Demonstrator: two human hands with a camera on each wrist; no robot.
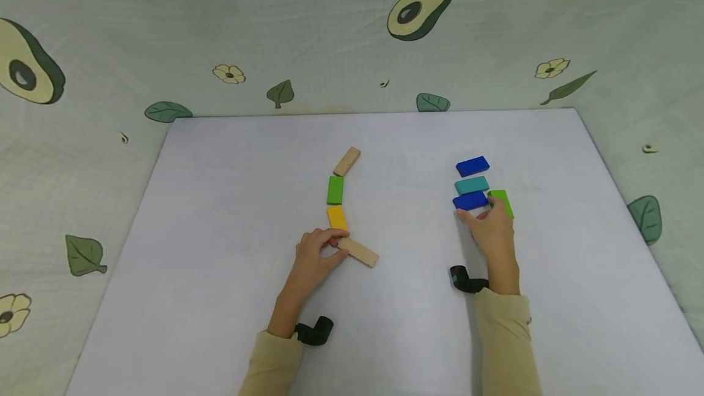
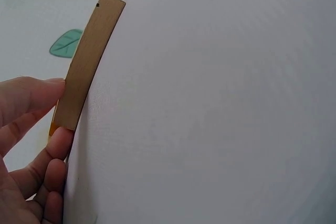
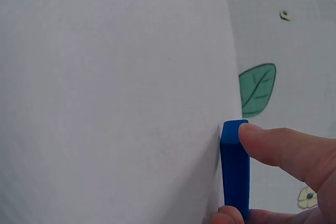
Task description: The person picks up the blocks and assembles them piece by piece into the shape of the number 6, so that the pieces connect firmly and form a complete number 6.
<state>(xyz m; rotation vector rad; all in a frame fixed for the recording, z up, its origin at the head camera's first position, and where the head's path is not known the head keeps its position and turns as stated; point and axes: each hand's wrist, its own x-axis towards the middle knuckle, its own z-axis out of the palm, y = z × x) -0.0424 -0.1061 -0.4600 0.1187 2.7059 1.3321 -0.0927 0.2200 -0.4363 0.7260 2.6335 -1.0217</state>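
Note:
My left hand [image 1: 316,256] pinches the left end of a plain wooden block [image 1: 360,253] between thumb and fingers. In the left wrist view, that wooden block [image 2: 92,61] stretches away from the fingertips. Just above it lies a yellow block [image 1: 337,217], followed by a green block [image 1: 335,190] and another wooden block [image 1: 347,161], forming a curved row. On the right, my right hand [image 1: 495,234] holds a blue block [image 1: 469,201] by its ends; the right wrist view shows the thumb on this blue block [image 3: 235,171]. A light green block [image 1: 500,199] lies beside it, partly hidden by the fingers.
Above the held blue block lie a teal block [image 1: 472,186] and a second blue block [image 1: 473,166]. Everything sits on a white tabletop [image 1: 220,212]. An avocado-print cloth [image 1: 330,29] surrounds the table. Each wrist carries a black camera [image 1: 316,331].

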